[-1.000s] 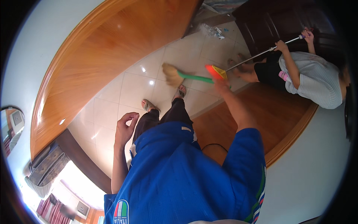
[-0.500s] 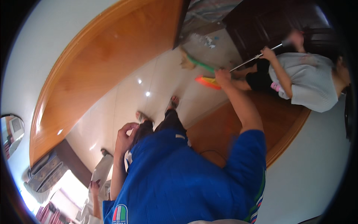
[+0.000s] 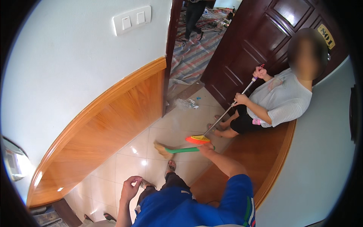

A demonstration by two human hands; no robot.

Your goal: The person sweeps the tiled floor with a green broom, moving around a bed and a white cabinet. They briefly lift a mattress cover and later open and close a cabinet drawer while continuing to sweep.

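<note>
My right hand [image 3: 206, 148], arm stretched forward, is wrapped round the green handle of a straw broom [image 3: 181, 150]. The broom lies nearly level across my front, its tan bristles [image 3: 163, 150] to the left, low over the tiles. Just beyond my right hand is the red and yellow head of another broom [image 3: 198, 139], held by its metal pole in a person's two hands. My left hand [image 3: 130, 188] hangs by my left thigh, fingers curled and pinched toward the thumb. Whether anything is between them is too small to tell.
A heap of litter [image 3: 188, 103] and clear plastic lies by the doorway sill. The dark brown door [image 3: 245, 45] stands ajar behind the co-worker [image 3: 283, 98]. Wood panelling [image 3: 113, 140] lines both walls. Beyond the doorway, another person's legs [image 3: 193, 19] stand on striped sheeting [image 3: 202, 53].
My view has tilted up, showing more of the doorway. The straw broom in my right hand has swung to lie more level. The co-worker's broom head has come down beside it.
</note>
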